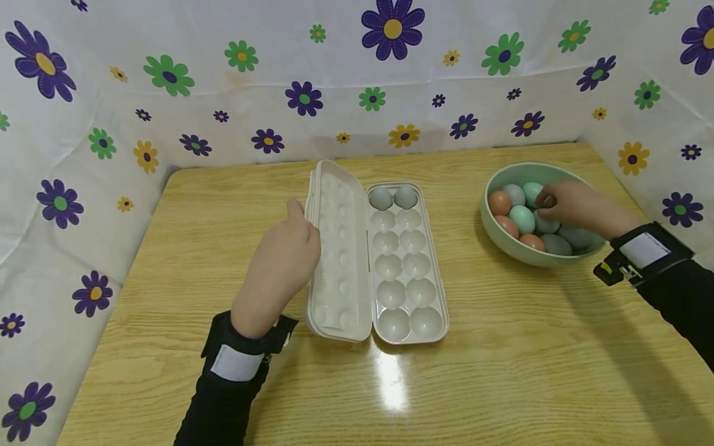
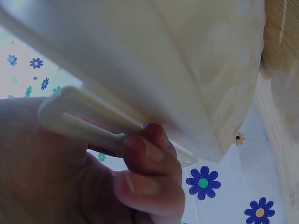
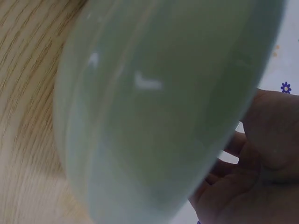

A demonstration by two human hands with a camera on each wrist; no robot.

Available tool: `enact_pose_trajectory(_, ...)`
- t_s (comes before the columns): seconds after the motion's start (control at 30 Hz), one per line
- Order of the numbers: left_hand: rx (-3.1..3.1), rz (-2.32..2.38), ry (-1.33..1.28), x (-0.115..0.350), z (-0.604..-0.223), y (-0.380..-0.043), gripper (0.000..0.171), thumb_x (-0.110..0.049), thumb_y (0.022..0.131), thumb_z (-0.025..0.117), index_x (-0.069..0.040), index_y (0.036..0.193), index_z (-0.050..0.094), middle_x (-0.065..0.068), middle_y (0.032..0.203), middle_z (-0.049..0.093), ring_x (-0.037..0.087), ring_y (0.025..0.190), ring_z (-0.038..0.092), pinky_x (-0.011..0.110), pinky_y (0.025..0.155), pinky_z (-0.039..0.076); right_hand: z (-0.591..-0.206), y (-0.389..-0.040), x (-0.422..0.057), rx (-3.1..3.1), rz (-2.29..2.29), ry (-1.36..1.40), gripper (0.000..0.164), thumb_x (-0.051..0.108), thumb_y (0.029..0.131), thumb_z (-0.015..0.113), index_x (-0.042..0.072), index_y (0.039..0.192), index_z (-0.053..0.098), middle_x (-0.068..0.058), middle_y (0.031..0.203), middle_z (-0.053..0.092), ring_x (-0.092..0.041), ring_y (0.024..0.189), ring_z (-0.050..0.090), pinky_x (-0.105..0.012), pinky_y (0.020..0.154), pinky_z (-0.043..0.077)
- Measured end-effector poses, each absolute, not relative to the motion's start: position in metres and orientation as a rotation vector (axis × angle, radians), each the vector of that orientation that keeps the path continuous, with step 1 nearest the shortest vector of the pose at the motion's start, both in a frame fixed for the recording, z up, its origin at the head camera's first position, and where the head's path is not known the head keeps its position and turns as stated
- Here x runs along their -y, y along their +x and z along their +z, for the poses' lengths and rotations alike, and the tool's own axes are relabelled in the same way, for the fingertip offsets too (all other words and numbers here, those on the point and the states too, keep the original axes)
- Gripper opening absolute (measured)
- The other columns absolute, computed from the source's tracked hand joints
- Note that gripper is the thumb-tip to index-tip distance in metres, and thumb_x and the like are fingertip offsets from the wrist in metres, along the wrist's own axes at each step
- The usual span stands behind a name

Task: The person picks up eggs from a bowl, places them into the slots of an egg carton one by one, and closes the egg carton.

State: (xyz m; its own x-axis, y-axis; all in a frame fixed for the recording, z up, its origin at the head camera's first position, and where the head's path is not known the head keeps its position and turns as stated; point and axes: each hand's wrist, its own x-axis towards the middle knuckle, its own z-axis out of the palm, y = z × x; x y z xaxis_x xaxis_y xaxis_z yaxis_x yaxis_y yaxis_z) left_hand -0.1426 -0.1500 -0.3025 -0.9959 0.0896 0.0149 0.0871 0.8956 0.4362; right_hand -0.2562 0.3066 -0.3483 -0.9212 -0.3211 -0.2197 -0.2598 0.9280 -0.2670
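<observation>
A white plastic egg carton (image 1: 403, 266) lies on the table with its lid (image 1: 341, 260) raised to the left. Two grey-blue eggs (image 1: 405, 197) fill its far row of cups. My left hand (image 1: 281, 257) grips the lid's outer edge; in the left wrist view its fingers (image 2: 149, 189) curl round a slotted strip (image 2: 86, 116) along that edge. Over the pale green bowl (image 1: 502, 238) of eggs (image 1: 522, 219), my right hand (image 1: 580, 204) reaches in with bent fingers, close on a grey egg (image 1: 546, 223). I cannot tell whether it grips that egg, since the bowl hides the fingertips in the right wrist view.
The wooden table (image 1: 502, 378) carries the carton near its middle and the bowl at the right. Brown, mint and grey eggs are heaped below the bowl's rim. A flower-print cloth (image 1: 334, 118) hangs behind the table and along both sides.
</observation>
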Motion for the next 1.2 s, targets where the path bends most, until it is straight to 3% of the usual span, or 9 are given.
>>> enact_pose_trajectory(0.23, -3.054, 0.683, 0.158, 0.1498, -0.3021, -0.1425, 0.031, -0.02, 0.097, 0.025, 0.006, 0.114, 0.032, 0.009, 0.061, 0.046, 0.019, 0.043, 0.046, 0.031, 0.036, 0.036, -0.3503, -0.2574, -0.3035, -2.819, -0.254, -0.485, 0.031, 0.017, 0.085, 0.057, -0.009, 0.102, 0.059, -0.021, 0.092, 0.062, -0.029, 0.082, 0.056, -0.05, 0.075, 0.045)
enact_pose_trajectory(0.4, -3.047, 0.675, 0.148, 0.15, -0.301, -0.142, 0.036, -0.02, 0.097, 0.025, 0.008, 0.12, 0.03, 0.009, 0.061, 0.046, 0.019, 0.043, 0.046, 0.031, 0.036, 0.036, -0.348, -0.2573, -0.2999, -2.774, -0.19, -0.558, 0.015, 0.014, 0.085, 0.056, 0.002, 0.088, 0.063, -0.007, 0.068, 0.053, -0.02, 0.064, 0.046, -0.037, 0.063, 0.039)
enact_pose_trajectory(0.47, -3.044, 0.673, 0.147, 0.15, -0.3012, -0.1417, 0.039, -0.02, 0.097, 0.025, 0.008, 0.122, 0.029, 0.009, 0.06, 0.046, 0.019, 0.043, 0.046, 0.03, 0.036, 0.035, -0.3469, -0.2567, -0.2994, -2.75, -0.185, -0.552, 0.016, 0.013, 0.084, 0.056, 0.001, 0.091, 0.063, -0.004, 0.069, 0.049, -0.02, 0.064, 0.042, -0.036, 0.062, 0.035)
enact_pose_trajectory(0.63, -3.057, 0.658, 0.163, 0.1504, -0.3021, -0.1414, 0.039, -0.019, 0.097, 0.026, 0.01, 0.123, 0.028, 0.009, 0.06, 0.046, 0.019, 0.042, 0.045, 0.03, 0.036, 0.035, -0.3454, -0.2565, -0.3008, -2.731, -0.223, -0.496, 0.036, 0.014, 0.079, 0.059, -0.004, 0.109, 0.052, -0.01, 0.083, 0.053, -0.023, 0.072, 0.046, -0.04, 0.066, 0.038)
enact_pose_trajectory(1.0, -3.06, 0.637, 0.163, 0.1513, -0.3029, -0.1406, 0.039, -0.019, 0.097, 0.027, 0.01, 0.122, 0.03, 0.009, 0.059, 0.046, 0.019, 0.042, 0.045, 0.03, 0.036, 0.035, -0.3483, -0.2579, -0.3023, -2.746, -0.205, -0.49, 0.041, 0.018, 0.075, 0.064, -0.003, 0.109, 0.054, -0.02, 0.095, 0.054, -0.03, 0.083, 0.046, -0.045, 0.072, 0.04)
enact_pose_trajectory(1.2, -3.074, 0.617, 0.172, 0.152, -0.304, -0.1416, 0.038, -0.02, 0.097, 0.026, 0.01, 0.121, 0.03, 0.009, 0.059, 0.046, 0.019, 0.042, 0.045, 0.03, 0.036, 0.035, -0.3492, -0.2586, -0.304, -2.744, -0.291, -0.48, 0.039, 0.015, 0.075, 0.066, 0.0, 0.106, 0.048, -0.011, 0.085, 0.052, -0.024, 0.073, 0.046, -0.04, 0.064, 0.039)
